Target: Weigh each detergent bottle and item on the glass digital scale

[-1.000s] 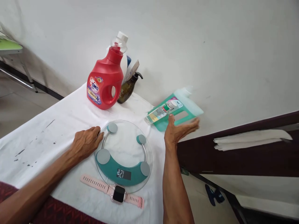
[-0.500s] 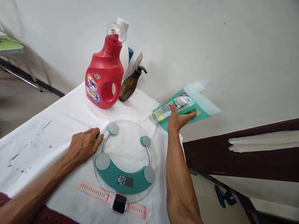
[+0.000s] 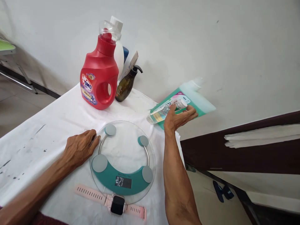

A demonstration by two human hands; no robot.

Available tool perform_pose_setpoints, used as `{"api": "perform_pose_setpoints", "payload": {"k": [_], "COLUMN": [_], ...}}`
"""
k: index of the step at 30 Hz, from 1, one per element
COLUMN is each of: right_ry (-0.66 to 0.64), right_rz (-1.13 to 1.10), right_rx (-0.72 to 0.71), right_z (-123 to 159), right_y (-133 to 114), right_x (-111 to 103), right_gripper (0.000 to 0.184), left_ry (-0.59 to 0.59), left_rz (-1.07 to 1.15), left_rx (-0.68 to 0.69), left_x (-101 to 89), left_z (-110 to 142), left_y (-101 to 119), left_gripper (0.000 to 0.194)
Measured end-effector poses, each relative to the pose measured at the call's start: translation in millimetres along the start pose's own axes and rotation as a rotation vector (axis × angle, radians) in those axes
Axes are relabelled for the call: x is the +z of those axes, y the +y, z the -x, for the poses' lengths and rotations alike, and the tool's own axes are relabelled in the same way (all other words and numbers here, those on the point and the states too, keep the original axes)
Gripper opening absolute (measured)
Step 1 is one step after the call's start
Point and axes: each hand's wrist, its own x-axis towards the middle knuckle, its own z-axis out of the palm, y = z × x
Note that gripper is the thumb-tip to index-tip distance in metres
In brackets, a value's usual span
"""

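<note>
My right hand (image 3: pixel 179 117) reaches out to the back right, thumb and fingers curved around a small clear bottle (image 3: pixel 159 116) with a whitish cap and a yellowish label. Right behind it stands a large jug of green liquid (image 3: pixel 203 107). My left hand (image 3: pixel 81 145) rests on the cloth with bent fingers, its thumb at the left rim of a round glass scale (image 3: pixel 131 188). What lies under those fingers is hidden. The scale has a teal base and a lit display. A pink-strapped smartwatch (image 3: pixel 117 204) lies along its front edge.
A red detergent bottle (image 3: pixel 99 68) stands at the back left, hiding part of a white bottle (image 3: pixel 119 54). Beside them is a dark pump bottle (image 3: pixel 126 86). White cloth (image 3: pixel 47 150) covers the table, which meets the wall. Dark slippers (image 3: pixel 222 190) lie on the floor at right.
My right fingers, stretched out before, have curled in near the small bottle's cap. The whole view has shifted slightly, so objects sit further left. My left hand stays beside the scale.
</note>
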Motion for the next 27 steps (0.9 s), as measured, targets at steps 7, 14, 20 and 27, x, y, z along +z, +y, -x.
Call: {"api": "perform_pose_setpoints", "payload": {"k": [7, 14, 20, 27], "right_ry": [-0.095, -0.172, -0.193, -0.533], "right_rz": [-0.044, -0.254, -0.584, -0.754], "right_rx": [0.074, 0.095, -0.132, -0.046], "right_z": [1, 4, -3, 49], "right_y": [-24, -27, -63, -127], "right_x": [11, 1, -64, -152], "right_gripper": [0.031, 0.034, 0.039, 0.040], "left_ry": [0.043, 0.052, 0.072, 0.097], "left_rz": [0.012, 0.002, -0.020, -0.020], "left_rx": [0.006, 0.044, 0.068, 0.075], "left_x": [1.7, 4.0, 4.1, 3.7], "left_z": [1, 1, 2, 4], "left_y": [-2, -4, -5, -5], "left_gripper": [0.035, 0.037, 0.035, 0.037]}}
